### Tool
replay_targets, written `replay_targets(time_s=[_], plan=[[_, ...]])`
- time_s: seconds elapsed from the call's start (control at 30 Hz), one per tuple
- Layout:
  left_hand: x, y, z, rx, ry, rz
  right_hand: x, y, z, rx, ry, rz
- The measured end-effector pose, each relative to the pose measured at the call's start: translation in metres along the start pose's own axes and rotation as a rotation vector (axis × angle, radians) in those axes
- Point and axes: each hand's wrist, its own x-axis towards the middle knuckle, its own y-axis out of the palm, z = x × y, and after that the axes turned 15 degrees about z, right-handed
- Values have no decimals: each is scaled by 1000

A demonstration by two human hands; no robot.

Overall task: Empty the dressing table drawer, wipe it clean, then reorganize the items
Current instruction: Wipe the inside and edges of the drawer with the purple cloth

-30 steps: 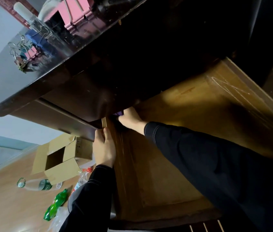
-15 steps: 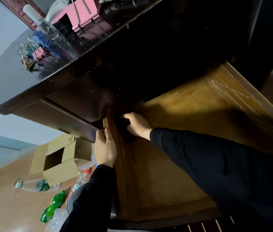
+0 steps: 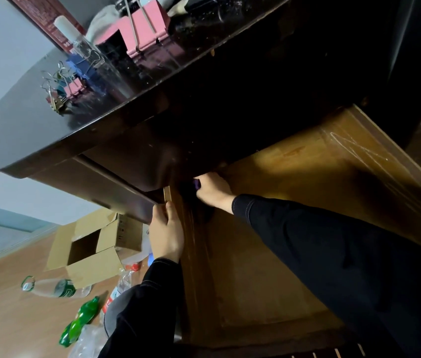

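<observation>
Pulled-out brown wooden drawer (image 3: 307,215) looks bare; left hand (image 3: 166,233) clasps its front corner; right hand (image 3: 212,189) grips a small purple object (image 3: 197,184).

Home bedroom, dark glossy dressing table (image 3: 132,104) strewn with binder clips (image 3: 61,86), open cardboard box (image 3: 93,244) and plastic bottles (image 3: 54,289) on wood floor below it

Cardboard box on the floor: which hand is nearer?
Left. The left hand grips the drawer edge right beside the cardboard box; the right hand reaches inside the drawer, farther away.
</observation>
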Motion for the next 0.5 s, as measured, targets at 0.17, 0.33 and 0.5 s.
replay_targets(time_s=[0.17,0.33,0.5], plan=[[3,0,3,-11,-2,-13,-2,22,7,148,-100,-146],[0,0,0,-12,1,-1,-1,1,-8,-106,13,35],[3,1,4,-25,-6,-17,0,23,23,238,-17,-223]])
